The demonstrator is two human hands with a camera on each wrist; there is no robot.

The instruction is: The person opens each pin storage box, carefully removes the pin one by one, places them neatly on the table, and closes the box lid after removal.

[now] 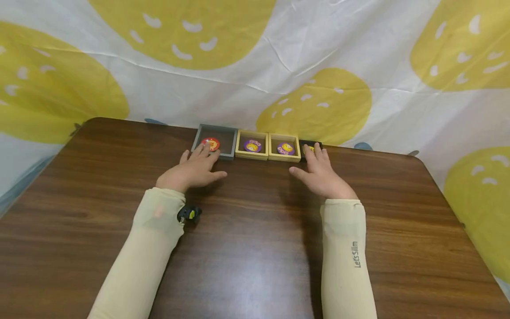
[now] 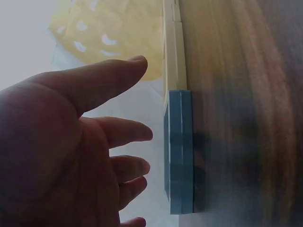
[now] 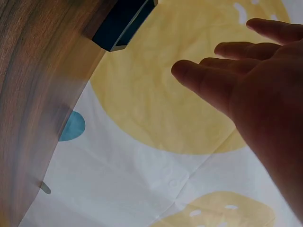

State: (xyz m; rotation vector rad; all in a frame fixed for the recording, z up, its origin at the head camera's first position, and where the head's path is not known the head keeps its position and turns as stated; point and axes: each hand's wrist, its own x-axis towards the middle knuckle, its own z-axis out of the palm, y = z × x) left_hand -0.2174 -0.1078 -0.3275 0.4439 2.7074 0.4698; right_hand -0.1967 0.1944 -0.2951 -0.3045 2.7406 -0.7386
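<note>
Both hands are held out palm-down with fingers extended and thumbs spread, and neither grips anything. From the head view, the left hand (image 1: pixel 193 170) appears to overlap the red disc and the right hand (image 1: pixel 320 175) covers part of the black tray (image 3: pixel 120 28). Each wrist view adds what that one hides: the fingertips are raised off the trays, with a visible gap between them and the walls.

Pale sleeves (image 1: pixel 139 248) cover both forearms; the right one carries printed lettering, and a dark device (image 1: pixel 189 214) sits at the left wrist. Beneath the arms lies the brown wood-grain counter (image 1: pixel 247 252).

Along its far edge four trays stand side by side in a row. Leftmost is the grey tray (image 1: pixel 227 156), larger than its neighbours, with the red disc (image 1: pixel 214 143) inside toward its left. Next come the left wooden tray (image 1: pixel 253 155) and the right wooden tray (image 1: pixel 284 158), each holding a purple disc (image 1: pixel 253 145) with a yellow figure on it. At the right end is the black tray, where something yellow shows between the fingers, too covered to make out. Only the head view looks into the trays; the wrist views show their outer walls.

Behind the counter hangs a white cloth (image 1: pixel 303 48) with large yellow shapes.
</note>
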